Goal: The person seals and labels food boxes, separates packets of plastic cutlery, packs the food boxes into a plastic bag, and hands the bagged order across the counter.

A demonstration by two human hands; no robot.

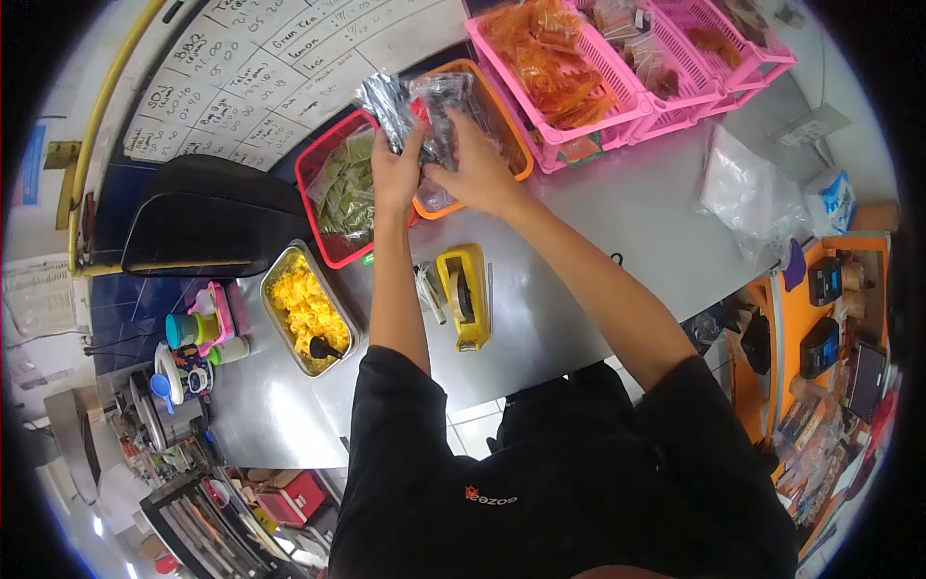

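My left hand (395, 174) is closed on a bundle of shiny dark plastic packets (388, 108), whose exact contents I cannot make out. Beside it, my right hand (480, 174) has its fingers curled on another dark, clear-wrapped packet (441, 135) with a red spot near it. Both hands are above an orange basket (519, 145), which holds more clear plastic packets. Just left of it stands a red basket (309, 198) with packets of something green (345, 188). Nearer my body, a yellow tape dispenser (465, 299) lies on the steel table (550, 299).
Pink baskets (617, 130) with orange-filled packets stand at the back right. A metal tray (353, 338) of yellow food with a black-handled utensil sits left, near a black chair-like back (207, 217). Clear plastic bags (748, 188) lie right. A handwritten whiteboard (260, 72) is behind.
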